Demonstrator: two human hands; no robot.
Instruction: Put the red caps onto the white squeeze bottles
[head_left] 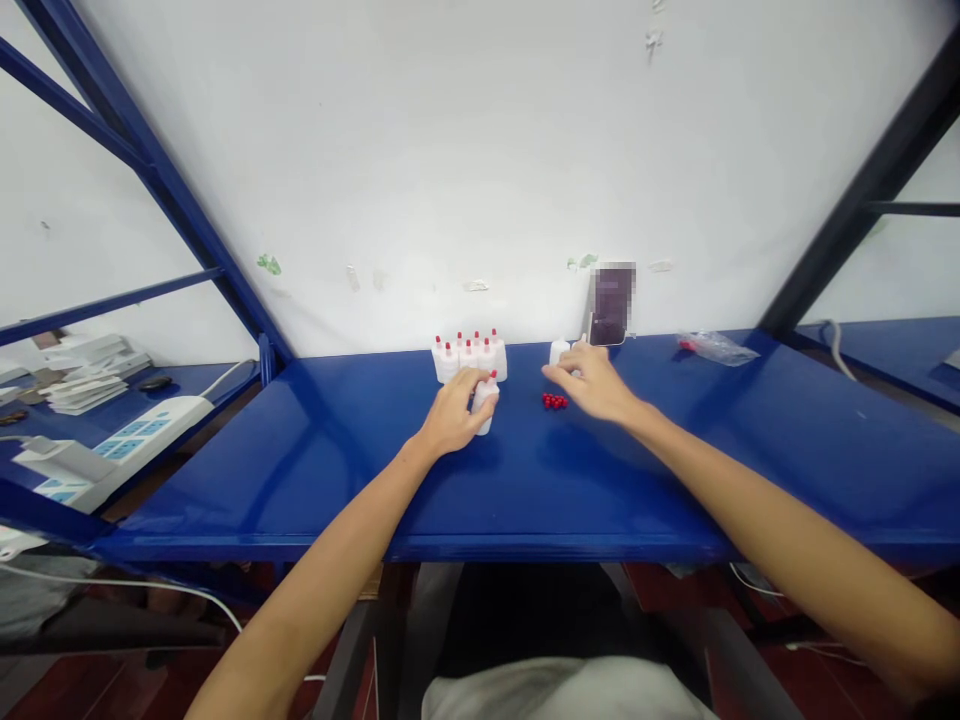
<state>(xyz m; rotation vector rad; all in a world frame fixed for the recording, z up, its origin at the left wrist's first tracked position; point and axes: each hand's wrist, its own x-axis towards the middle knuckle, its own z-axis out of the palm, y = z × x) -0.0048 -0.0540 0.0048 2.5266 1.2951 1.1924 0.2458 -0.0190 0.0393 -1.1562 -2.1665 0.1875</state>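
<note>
My left hand point(454, 412) is closed around a small white dropper bottle point(484, 405) with a red cap, held upright over the blue table. Just behind it, several matching white bottles with red caps point(469, 358) stand in a cluster. My right hand point(594, 382) is stretched forward on the other side, thumb and fingers apart. Beyond its fingertips stands a white bottle point(559, 350) with no red cap visible; more white shows partly hidden behind the fingers. A little pile of red caps point(555, 401) lies below and left of the right hand.
Against the white wall leans a phone-like dark screen point(611, 310), partly pixelated. A clear plastic bag point(716, 347) with something red lies at the right rear of the blue table point(300, 470). Blue frame posts point(172, 200) rise at the left; a power strip point(142, 435) sits beyond them.
</note>
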